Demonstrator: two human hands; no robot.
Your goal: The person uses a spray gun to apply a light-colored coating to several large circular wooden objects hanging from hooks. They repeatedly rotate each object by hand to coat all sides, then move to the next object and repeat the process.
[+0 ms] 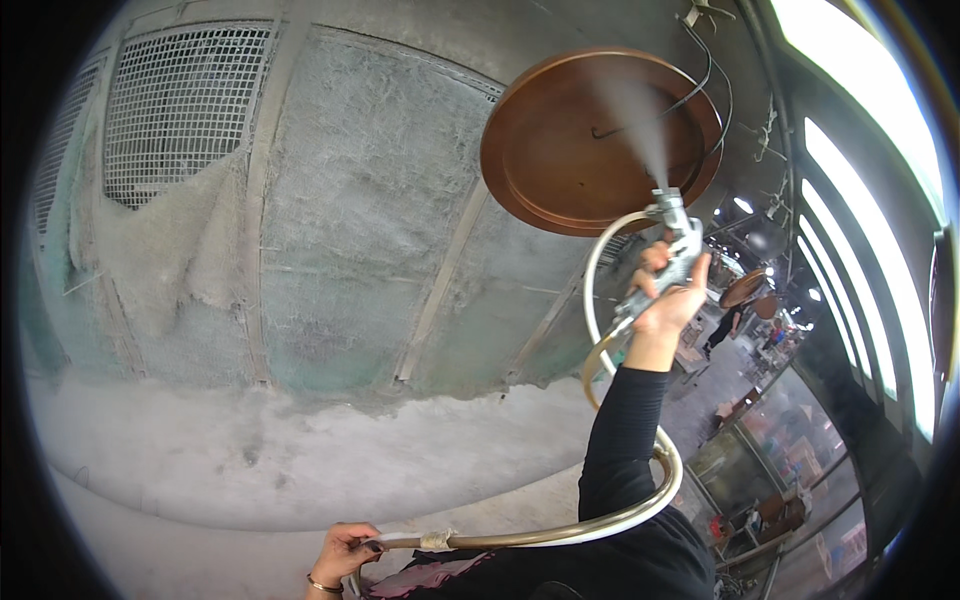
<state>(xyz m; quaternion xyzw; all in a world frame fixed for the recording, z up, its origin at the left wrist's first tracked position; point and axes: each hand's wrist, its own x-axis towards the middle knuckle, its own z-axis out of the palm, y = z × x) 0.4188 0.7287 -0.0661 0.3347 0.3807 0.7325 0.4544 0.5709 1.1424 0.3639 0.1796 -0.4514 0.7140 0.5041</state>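
My right hand (672, 300), arm raised in a black sleeve, is wrapped round a metal spray gun (680, 232). A pale cone of mist leaves the nozzle toward a round reddish-brown panel (545, 165) with a raised rim. The panel hangs from a dark wire hook (690, 97), with a small gap between it and the gun. From the gun a whitish and tan hose (560, 530) loops down past my forearm and runs across to the lower left. There my left hand (347, 552), with a bracelet at the wrist, is closed round the hose.
A dusty booth wall with filter sheets (370, 200) and a metal grille (185, 105) fills the left. Below it lies a powder-covered floor (300, 455). Bright lamps (850, 260) line the right. Farther back, a person (722, 328) stands near other hanging round panels (742, 288).
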